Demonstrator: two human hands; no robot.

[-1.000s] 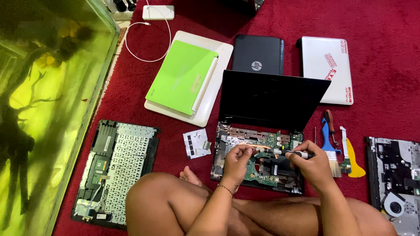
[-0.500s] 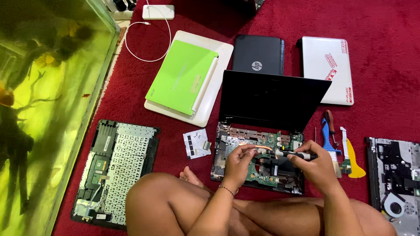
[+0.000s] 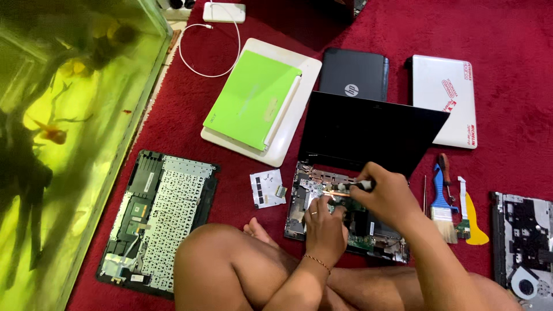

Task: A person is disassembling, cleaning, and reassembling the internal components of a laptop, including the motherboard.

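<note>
Right hand [image 3: 387,196] shifted left, over opened laptop [image 3: 345,222]

dark laptop screen [image 3: 368,132] raised mid-carpet, red stickers [image 3: 452,92] on white laptop lid right

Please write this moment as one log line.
left hand: on opened laptop | right hand: holds screwdriver over it | brush beside

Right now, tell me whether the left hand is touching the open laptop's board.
Touching. The head view shows the left hand resting fingers-down on the opened laptop, no gap visible between fingertips and board.
</note>
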